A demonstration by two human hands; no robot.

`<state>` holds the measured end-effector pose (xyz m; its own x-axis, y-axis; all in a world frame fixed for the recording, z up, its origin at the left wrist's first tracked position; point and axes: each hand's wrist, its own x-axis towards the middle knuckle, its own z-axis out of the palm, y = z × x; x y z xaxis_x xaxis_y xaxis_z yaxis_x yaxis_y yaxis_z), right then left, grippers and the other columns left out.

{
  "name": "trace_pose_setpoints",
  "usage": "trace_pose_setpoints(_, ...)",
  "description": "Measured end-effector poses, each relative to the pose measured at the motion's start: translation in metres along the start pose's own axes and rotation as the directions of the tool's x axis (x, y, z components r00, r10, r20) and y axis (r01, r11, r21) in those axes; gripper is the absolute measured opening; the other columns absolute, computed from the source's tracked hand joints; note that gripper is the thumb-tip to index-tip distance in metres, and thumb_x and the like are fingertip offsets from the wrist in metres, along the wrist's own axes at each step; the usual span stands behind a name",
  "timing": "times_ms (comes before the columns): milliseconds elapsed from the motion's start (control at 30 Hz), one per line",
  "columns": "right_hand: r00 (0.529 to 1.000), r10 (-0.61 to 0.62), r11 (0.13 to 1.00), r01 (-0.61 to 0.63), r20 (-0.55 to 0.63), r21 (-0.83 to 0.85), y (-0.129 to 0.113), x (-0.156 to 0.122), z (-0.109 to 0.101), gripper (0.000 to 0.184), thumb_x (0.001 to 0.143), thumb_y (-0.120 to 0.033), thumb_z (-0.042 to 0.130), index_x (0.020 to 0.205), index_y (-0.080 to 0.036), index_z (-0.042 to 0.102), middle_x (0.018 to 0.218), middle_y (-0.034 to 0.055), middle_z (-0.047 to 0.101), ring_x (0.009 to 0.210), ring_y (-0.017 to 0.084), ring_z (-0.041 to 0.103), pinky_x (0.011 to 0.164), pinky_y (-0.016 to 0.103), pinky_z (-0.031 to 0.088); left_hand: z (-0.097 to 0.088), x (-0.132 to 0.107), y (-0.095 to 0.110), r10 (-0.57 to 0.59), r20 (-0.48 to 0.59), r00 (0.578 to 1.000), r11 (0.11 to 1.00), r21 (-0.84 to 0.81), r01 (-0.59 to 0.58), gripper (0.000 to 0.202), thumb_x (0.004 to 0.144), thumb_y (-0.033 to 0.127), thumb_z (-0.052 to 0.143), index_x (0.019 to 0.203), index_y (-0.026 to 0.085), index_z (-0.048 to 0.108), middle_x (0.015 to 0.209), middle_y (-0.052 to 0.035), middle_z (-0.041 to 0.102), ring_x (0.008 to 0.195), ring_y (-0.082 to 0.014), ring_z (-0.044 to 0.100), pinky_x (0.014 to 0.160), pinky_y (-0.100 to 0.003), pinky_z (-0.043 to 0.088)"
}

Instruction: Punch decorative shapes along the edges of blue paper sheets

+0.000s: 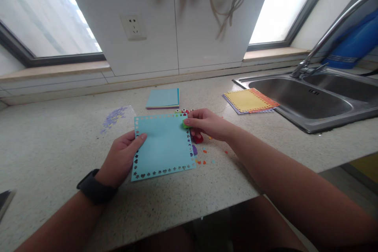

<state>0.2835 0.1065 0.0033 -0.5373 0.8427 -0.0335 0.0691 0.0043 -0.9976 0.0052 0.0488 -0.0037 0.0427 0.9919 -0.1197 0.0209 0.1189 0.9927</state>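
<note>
Left hand (125,153) pinches blue sheet (165,145) at its left edge, thumb on top, likely to steady it. Right hand (208,124) pinches green punch (185,124) at top-right corner, apparently to suit the holed border. Sheet's over counter (67,149), nearer front edge than paper stack (162,98); room leftward.

Paper stack (162,98) behind the sheet (165,145), sink (304,100) to the right.
</note>
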Motion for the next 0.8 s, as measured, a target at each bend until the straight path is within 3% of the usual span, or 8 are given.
trace_pose_setpoints(500,0.999,-0.055,0.995,0.054,0.001,-0.084,-0.001,-0.0017,0.0001,0.032,0.089,-0.045,0.067,0.076,-0.018,0.055,0.06,-0.0023,0.057,0.047,0.01,0.052,0.044,0.023,0.043,0.0017,0.001,0.0007,-0.004,-0.018,1.0,1.0,0.004,0.004,0.036,0.077,0.044,0.078,0.101,0.018,0.073,0.07,-0.0016,0.073,0.054,-0.0151,0.063,0.049,-0.024,0.051)
trace_pose_setpoints(800,0.997,-0.073,0.996,0.072,-0.002,-0.044,0.0003,-0.0016,0.0031,0.033,0.089,-0.045,0.067,0.076,-0.019,0.052,0.056,-0.0033,0.055,0.045,0.01,0.051,0.043,0.023,0.041,0.0014,-0.001,0.0018,-0.014,-0.007,1.0,1.0,-0.006,0.014,0.035,0.078,0.044,0.078,0.1,0.018,0.072,0.067,0.0008,0.07,0.052,-0.0123,0.059,0.048,-0.021,0.05)
